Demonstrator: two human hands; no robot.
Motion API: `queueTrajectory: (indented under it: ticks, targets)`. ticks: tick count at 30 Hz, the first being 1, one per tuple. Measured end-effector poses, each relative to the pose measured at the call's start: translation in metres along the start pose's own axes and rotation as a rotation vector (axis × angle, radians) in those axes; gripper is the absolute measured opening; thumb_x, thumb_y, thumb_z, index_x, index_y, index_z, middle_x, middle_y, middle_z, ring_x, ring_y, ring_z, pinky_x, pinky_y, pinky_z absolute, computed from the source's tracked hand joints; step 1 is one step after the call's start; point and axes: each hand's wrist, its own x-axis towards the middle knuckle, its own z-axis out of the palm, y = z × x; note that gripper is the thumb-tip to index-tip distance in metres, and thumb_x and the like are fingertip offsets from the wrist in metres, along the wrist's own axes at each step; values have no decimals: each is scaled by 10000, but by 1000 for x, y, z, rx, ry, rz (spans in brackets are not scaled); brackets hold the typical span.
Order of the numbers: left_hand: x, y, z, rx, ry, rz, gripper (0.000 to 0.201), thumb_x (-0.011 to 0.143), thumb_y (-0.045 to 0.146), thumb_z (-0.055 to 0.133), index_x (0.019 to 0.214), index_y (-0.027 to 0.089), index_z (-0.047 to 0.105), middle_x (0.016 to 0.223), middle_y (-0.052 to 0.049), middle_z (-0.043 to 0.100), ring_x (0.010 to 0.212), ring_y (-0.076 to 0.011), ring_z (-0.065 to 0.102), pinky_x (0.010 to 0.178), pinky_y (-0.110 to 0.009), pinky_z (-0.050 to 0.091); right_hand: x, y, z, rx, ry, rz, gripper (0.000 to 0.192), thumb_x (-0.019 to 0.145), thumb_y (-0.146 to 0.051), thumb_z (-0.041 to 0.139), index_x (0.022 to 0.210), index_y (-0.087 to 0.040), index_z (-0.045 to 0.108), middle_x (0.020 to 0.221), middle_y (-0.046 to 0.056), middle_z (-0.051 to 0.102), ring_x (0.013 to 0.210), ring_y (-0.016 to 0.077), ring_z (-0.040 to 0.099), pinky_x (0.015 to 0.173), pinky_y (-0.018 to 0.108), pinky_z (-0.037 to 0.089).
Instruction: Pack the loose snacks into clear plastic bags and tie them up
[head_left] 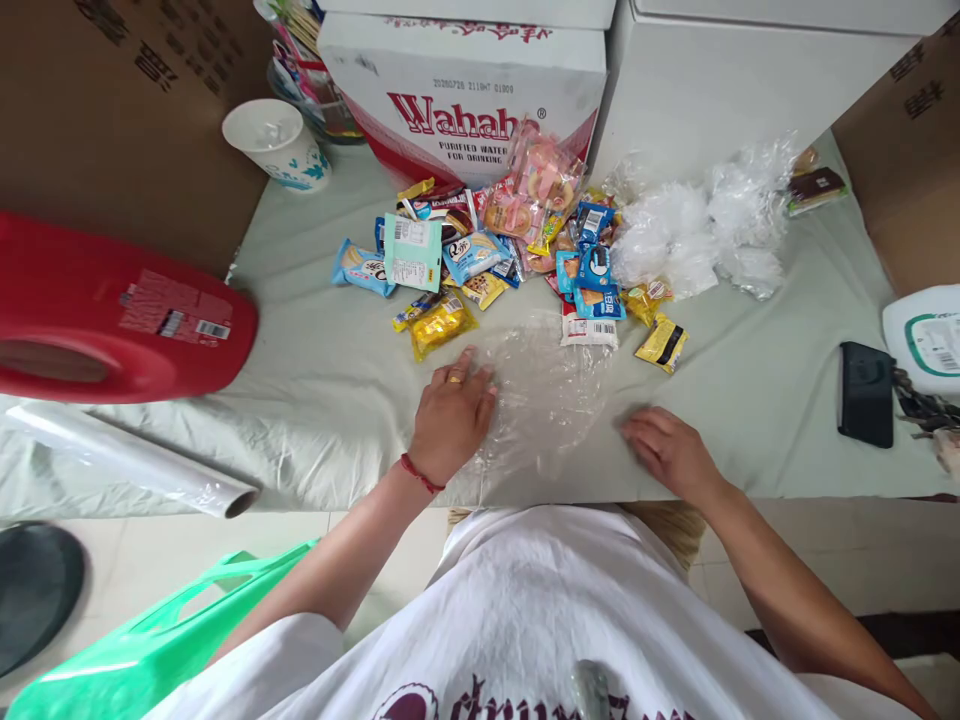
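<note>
A clear plastic bag (pixel 551 395) lies flat on the pale green cloth (pixel 330 380) near the table's front edge. My left hand (pixel 452 415), with a ring and a red wrist cord, presses flat on the bag's left side, fingers spread. My right hand (pixel 664 448) rests on the cloth at the bag's right edge, fingers loosely curled; whether it pinches the plastic I cannot tell. Just beyond the bag lies a pile of wrapped snacks (pixel 502 260), with a yellow packet (pixel 442 325) closest to my left hand.
A Wahaha water carton (pixel 465 85) and a white box (pixel 735 80) stand behind the snacks. Crumpled clear bags (pixel 697 235) lie right of the pile. A red jug (pixel 112 315), plastic roll (pixel 127 460), paper cup (pixel 276 142), black phone (pixel 865 393) and green bag (pixel 150 650) surround the area.
</note>
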Motion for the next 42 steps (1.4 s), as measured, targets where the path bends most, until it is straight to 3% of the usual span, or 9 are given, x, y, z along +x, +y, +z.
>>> queueTrajectory:
  ticks: [7, 12, 16, 19, 24, 28, 32, 37, 42]
  targets:
    - [4, 4, 3, 68, -42, -77, 531, 1021, 289, 360, 1517, 189, 519, 1694, -146, 341, 1196, -334, 675, 925, -445, 566, 42, -33, 27, 600, 150, 652, 555, 902, -692, 589, 1203, -229, 641, 841, 48, 727, 557, 187, 562, 535, 334, 450]
    - [1, 2, 9, 100, -21, -112, 622, 977, 215, 355, 1597, 179, 398, 1639, -168, 436, 1051, -309, 739, 789, -404, 595, 74, -50, 43, 761, 160, 581, 372, 785, -562, 726, 934, -228, 661, 614, -54, 482, 578, 146, 444, 568, 284, 380]
    - [1, -3, 3, 57, -29, -134, 708, 958, 158, 349, 1657, 190, 241, 1612, -175, 473, 1082, -276, 734, 789, -352, 586, 80, -59, 41, 862, 299, 506, 315, 782, -515, 729, 853, -237, 601, 879, 10, 622, 772, 160, 560, 698, 292, 490]
    - [2, -4, -2, 51, -65, -152, 658, 971, 179, 379, 1626, 229, 331, 1582, -151, 516, 1112, -284, 721, 819, -362, 576, 83, -64, 40, 962, 234, 550, 374, 788, -563, 715, 879, -252, 529, 1014, 36, 660, 754, 164, 616, 614, 292, 517]
    - [4, -11, -1, 176, 35, -86, 475, 1042, 378, 389, 1402, 202, 644, 1578, -164, 520, 1281, -414, 598, 962, -532, 506, 78, -57, 42, 839, 189, 640, 335, 832, -544, 682, 880, -255, 521, 648, -54, 543, 470, 113, 414, 426, 246, 309]
    - [2, -27, 9, 147, 62, 61, 510, 1060, 381, 375, 1529, 244, 524, 1642, -112, 443, 1505, -381, 405, 1174, -628, 315, 52, -30, 30, 617, 180, 649, 352, 837, -571, 691, 828, -235, 586, 630, -42, 535, 511, 123, 420, 474, 264, 314]
    - [1, -35, 15, 106, 52, 93, 557, 1071, 385, 341, 1607, 243, 395, 1672, -107, 378, 1548, -330, 364, 1255, -654, 179, 43, -10, -13, 206, 242, 640, 380, 850, -601, 640, 842, -222, 667, 670, 0, 624, 592, 171, 533, 564, 295, 403]
    - [4, -35, 14, 124, 34, 107, 562, 1074, 399, 326, 1612, 248, 384, 1663, -105, 390, 1543, -324, 377, 1267, -672, 166, 137, -37, -66, -163, 328, 362, 274, 940, -486, 576, 906, -240, 692, 812, 42, 720, 736, 220, 640, 713, 337, 482]
    - [3, -38, 14, 129, 25, 114, 548, 1082, 401, 308, 1591, 230, 421, 1667, -91, 383, 1552, -300, 364, 1270, -667, 174, 290, -72, -43, -504, 241, -51, 347, 992, -396, 536, 1228, -187, 680, 1194, 160, 709, 1181, 360, 548, 949, 473, 457]
